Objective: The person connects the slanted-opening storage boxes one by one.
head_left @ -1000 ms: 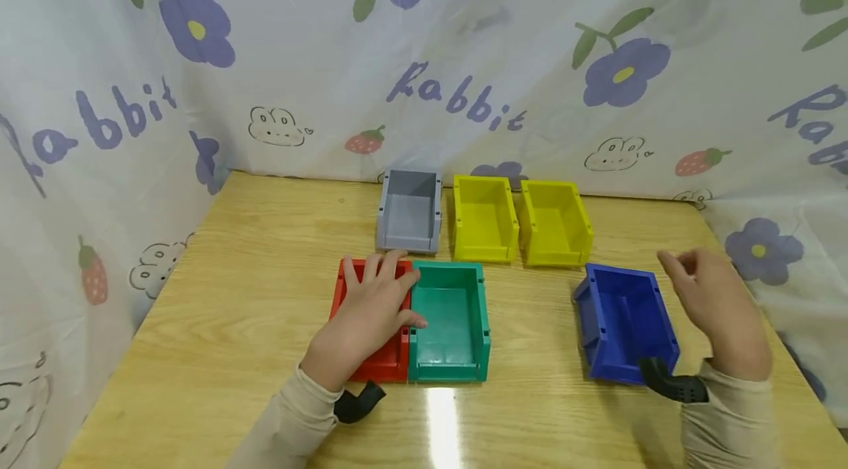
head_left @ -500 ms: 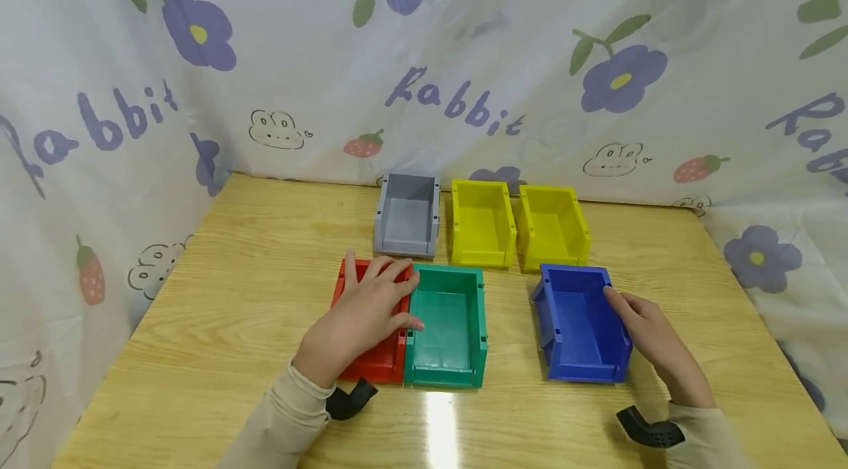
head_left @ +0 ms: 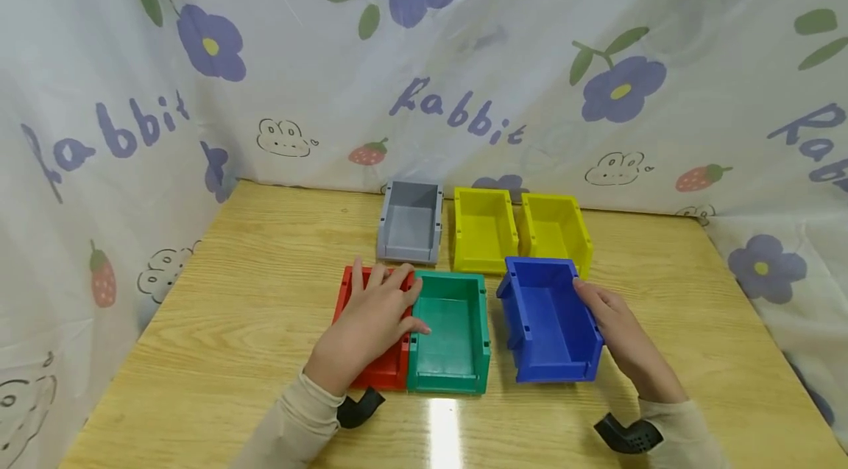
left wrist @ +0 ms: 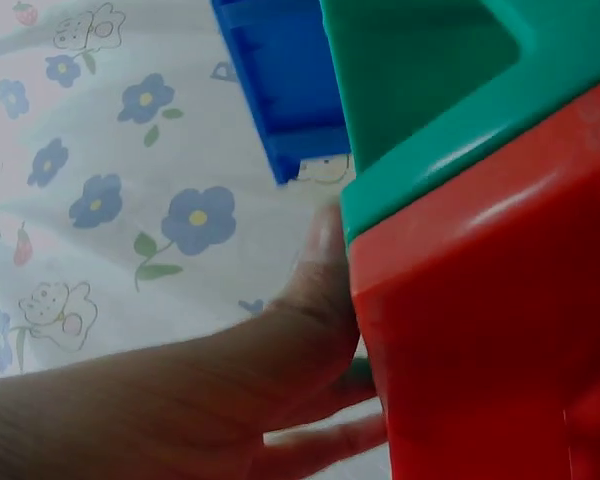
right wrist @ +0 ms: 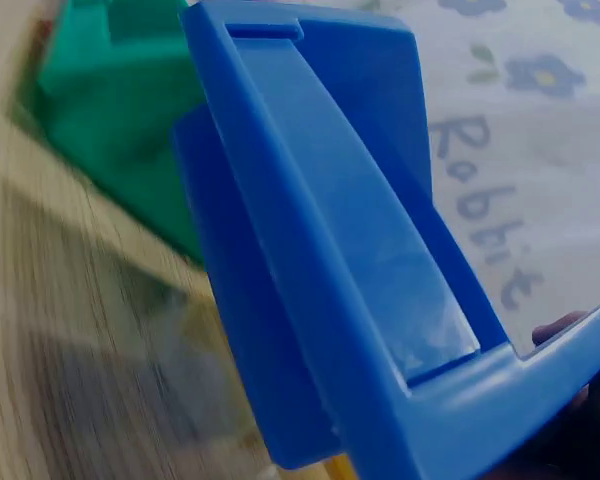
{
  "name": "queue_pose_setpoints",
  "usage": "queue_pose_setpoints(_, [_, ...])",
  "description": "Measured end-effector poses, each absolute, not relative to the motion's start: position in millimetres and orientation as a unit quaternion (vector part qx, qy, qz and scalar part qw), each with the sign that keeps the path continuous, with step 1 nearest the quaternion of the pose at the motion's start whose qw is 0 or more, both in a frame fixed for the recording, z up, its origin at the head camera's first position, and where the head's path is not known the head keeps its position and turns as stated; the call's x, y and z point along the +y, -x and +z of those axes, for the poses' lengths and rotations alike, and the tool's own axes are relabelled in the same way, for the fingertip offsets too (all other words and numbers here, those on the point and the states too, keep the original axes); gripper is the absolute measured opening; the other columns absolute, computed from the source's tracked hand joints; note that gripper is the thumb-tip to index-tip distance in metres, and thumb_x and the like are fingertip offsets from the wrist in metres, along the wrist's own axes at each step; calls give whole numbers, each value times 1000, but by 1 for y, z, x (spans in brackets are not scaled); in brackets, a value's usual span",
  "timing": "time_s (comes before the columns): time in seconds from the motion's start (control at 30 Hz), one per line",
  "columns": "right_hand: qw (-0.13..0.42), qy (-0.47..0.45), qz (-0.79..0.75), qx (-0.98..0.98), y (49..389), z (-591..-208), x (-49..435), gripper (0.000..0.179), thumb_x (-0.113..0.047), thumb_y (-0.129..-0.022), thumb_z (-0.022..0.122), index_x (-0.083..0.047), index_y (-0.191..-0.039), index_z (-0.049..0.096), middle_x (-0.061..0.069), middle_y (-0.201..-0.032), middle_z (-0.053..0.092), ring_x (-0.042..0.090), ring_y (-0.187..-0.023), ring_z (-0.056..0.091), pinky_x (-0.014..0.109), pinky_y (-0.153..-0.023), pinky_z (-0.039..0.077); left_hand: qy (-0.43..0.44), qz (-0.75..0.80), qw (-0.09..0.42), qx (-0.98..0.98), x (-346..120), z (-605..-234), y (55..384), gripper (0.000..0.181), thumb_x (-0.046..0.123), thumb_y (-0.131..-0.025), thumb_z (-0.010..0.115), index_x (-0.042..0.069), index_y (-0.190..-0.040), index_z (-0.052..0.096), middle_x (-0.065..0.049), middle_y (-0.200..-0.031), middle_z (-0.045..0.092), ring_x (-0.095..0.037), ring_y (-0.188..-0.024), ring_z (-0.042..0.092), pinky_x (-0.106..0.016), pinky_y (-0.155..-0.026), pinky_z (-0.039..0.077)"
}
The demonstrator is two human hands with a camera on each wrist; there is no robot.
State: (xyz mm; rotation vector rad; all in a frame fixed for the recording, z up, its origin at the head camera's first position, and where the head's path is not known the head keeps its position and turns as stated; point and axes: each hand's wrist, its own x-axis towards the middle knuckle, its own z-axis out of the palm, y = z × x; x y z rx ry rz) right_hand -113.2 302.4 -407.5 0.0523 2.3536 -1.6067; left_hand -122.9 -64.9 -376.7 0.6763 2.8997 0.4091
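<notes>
My left hand lies across the red bin, fingers spread, its index finger and thumb reaching to the wall beside the green bin. In the left wrist view the thumb is right at the edge where the red bin and green bin meet. My right hand grips the right side wall of the blue bin, which sits a short gap right of the green one. The blue bin looks raised off the wood in the right wrist view; most of the right hand is hidden there.
A grey bin and two yellow bins, a left one and a right one, form a back row on the wooden table. Behind hangs a white curtain with flowers and lettering. The blue bin's back overlaps the right yellow bin's front.
From near the blue bin, my right hand has taken hold of its right wall. It has brought the bin left, close to the green one. The left hand keeps its place.
</notes>
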Motion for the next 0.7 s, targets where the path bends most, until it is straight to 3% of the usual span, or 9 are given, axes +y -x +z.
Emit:
queue_pose_setpoints(0.23, [139, -10, -570, 810, 115, -404, 292, 75, -54, -112, 32, 10, -150, 45, 29, -128, 68, 16, -96, 75, 33, -80, 63, -224, 138, 61, 963, -60, -378, 122, 74, 50, -87, 75, 10, -148, 60, -19, -159, 47, -43, -137, 38, -77, -123, 8])
queue_pose_setpoints(0.7, [127, -8, -564, 816, 115, -404, 291, 72, -52, -112, 34, 10, -148, 48, 27, -127, 69, 12, -95, 73, 31, -79, 63, -230, 149, 58, 960, -62, -383, 126, 76, 53, -86, 74, 12, -149, 59, -19, -161, 45, -40, -138, 38, -78, -122, 5])
